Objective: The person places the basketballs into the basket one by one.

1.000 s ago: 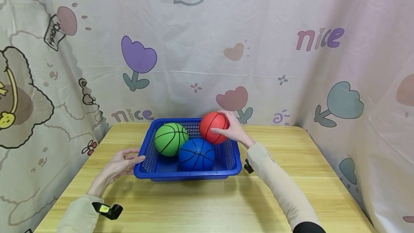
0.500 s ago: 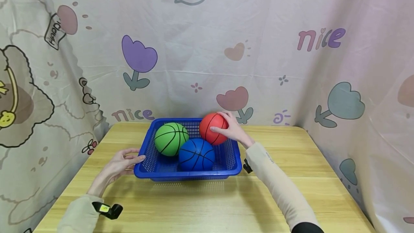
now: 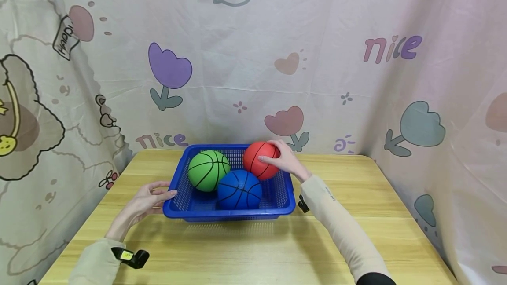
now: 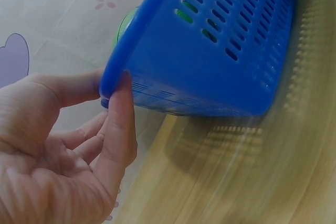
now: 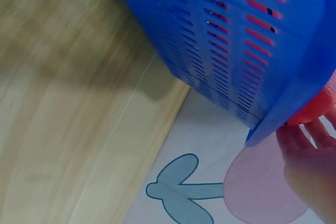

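Note:
A blue plastic basket [image 3: 229, 213] with slotted walls stands on the table. Inside it lie a green ball [image 3: 208, 171] at the left and a blue ball [image 3: 239, 189] at the front, both with black basketball lines. My left hand [image 3: 149, 199] pinches the basket's left rim between thumb and fingers, as the left wrist view shows up close. At the back right corner, my right hand [image 3: 283, 159] holds a red ball [image 3: 259, 160] with thumb and fingers spread over its right side. The red ball's underside is partly hidden behind the blue ball.
The wooden table [image 3: 222, 254] extends in front of the basket and to both sides. A patterned white curtain [image 3: 237, 78] hangs close behind the table and along its left and right sides.
The right hand has lowered slightly with the red ball, which sits a little deeper in the basket's back right corner. The left hand keeps its place on the rim.

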The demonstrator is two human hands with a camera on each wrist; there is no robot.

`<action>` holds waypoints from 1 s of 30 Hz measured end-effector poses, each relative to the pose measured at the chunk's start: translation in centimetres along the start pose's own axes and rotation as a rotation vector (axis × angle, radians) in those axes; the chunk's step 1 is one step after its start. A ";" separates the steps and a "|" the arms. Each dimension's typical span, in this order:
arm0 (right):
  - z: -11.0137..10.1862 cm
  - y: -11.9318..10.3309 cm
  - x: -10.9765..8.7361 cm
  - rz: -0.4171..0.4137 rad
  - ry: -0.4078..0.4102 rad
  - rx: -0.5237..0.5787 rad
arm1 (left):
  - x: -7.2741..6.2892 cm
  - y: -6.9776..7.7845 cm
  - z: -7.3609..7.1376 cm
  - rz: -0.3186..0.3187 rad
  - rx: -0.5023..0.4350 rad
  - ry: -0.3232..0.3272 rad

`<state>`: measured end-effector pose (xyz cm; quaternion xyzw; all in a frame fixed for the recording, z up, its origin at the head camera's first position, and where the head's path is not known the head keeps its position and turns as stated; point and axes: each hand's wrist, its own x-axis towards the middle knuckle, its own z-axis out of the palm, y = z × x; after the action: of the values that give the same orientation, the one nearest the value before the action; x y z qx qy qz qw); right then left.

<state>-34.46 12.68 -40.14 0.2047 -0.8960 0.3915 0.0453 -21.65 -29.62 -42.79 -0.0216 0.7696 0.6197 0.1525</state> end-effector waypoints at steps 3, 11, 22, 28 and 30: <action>-0.1 -0.1 0.0 -0.004 0.001 -0.003 | 0.0 0.0 0.0 -0.002 -0.002 0.001; -0.2 0.2 0.0 -0.012 -0.005 -0.022 | 0.0 0.0 0.0 -0.007 0.004 0.007; 0.0 0.7 0.0 -0.037 -0.009 -0.071 | 0.0 0.1 0.0 -0.008 0.003 0.009; 0.0 0.7 0.0 -0.002 -0.041 -0.114 | 0.0 0.0 0.0 -0.010 0.005 0.008; 0.0 0.7 0.0 0.004 -0.053 -0.126 | 0.0 0.0 0.0 -0.011 0.005 0.010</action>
<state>-34.71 13.15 -40.59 0.2099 -0.9202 0.3288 0.0338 -21.65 -29.59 -42.76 -0.0284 0.7716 0.6170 0.1520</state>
